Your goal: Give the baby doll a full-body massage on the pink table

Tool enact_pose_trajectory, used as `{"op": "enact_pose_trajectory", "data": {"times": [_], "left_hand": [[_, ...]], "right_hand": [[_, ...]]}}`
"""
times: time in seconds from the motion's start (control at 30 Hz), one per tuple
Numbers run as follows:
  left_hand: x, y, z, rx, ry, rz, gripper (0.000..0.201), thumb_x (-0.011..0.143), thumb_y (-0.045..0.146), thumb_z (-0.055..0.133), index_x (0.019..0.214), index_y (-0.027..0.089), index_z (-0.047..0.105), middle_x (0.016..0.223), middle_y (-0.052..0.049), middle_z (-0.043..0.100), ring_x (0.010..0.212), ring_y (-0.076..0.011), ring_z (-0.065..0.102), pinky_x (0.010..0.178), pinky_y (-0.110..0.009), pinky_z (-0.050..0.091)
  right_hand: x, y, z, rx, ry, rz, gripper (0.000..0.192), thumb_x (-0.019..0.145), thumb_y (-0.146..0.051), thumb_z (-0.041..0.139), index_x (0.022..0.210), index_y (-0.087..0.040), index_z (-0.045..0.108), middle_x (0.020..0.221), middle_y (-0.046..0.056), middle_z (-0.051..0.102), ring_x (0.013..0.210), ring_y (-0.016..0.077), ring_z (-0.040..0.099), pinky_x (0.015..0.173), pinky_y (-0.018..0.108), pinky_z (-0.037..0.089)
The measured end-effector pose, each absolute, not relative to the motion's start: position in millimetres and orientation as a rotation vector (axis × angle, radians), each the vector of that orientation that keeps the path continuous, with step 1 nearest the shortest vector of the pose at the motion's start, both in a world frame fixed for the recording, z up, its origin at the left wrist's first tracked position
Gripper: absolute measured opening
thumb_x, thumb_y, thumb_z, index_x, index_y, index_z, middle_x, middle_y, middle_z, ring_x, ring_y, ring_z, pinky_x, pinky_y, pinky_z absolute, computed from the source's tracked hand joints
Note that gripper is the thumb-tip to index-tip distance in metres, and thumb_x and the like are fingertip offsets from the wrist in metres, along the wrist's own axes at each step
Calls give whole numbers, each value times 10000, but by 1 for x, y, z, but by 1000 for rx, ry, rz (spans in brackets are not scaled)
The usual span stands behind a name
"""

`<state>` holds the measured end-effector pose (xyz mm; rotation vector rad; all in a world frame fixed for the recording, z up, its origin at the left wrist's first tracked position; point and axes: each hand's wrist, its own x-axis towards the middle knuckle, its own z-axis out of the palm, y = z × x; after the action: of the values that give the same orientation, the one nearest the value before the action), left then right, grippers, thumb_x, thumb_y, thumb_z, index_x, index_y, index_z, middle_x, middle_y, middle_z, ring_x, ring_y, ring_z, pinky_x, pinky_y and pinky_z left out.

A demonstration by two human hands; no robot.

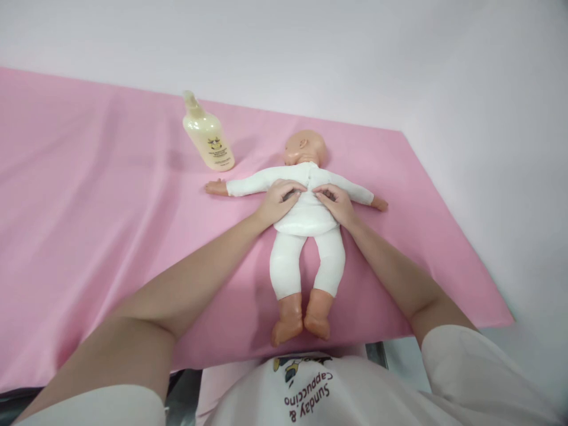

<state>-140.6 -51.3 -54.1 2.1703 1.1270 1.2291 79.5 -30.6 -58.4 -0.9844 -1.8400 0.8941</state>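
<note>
We see a baby doll (307,219) lying near the middle of a surface covered with a pink sheet (89,225), its head pointing away from us and its bare feet toward us, close to the near edge. The doll wears a white top and white trousers, its arms are spread straight out to either side, and its head is turned to one side. Our left hand (280,200) rests on the doll's upper torso, on the left side of the white top, with the fingers curled inward and the fingertips pressed into the fabric; it grips nothing that we can lift out, only bunches the cloth. Our right hand (335,202) lies on the other side of the torso in the same way, fingers bent and touching the top, so the two hands sit just beside each other with a narrow strip of white cloth between them. Both forearms reach in from the near edge, bare up to short white sleeves. Beyond the doll's outstretched arm on the left stands a pale yellow lotion bottle (208,135) with a pump top, upright on the sheet and apart from the doll. Behind the surface rises a plain white wall (399,53).
</note>
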Motion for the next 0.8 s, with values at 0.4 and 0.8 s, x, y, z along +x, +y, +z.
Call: {"op": "enact_pose_trajectory", "data": {"times": [0.4, 0.8], "left_hand": [[-141, -52, -54, 2172, 1146, 1219, 244, 939, 281, 513, 1028, 214, 730, 1094, -67, 788, 1049, -253, 678, 1024, -450, 473], [-142, -51, -55, 2184, 1156, 1221, 244, 941, 278, 513, 1026, 210, 731, 1082, -64, 790, 1030, -248, 682, 1013, -448, 476]], "right_hand": [[79, -31, -59, -964, -1835, 891, 239, 905, -407, 642, 978, -205, 748, 927, 37, 740, 815, 176, 622, 808, 324, 518], [80, -30, -59, -958, -1838, 907, 239, 906, -396, 622, 978, -205, 746, 916, 35, 729, 830, 176, 631, 815, 325, 525]]}}
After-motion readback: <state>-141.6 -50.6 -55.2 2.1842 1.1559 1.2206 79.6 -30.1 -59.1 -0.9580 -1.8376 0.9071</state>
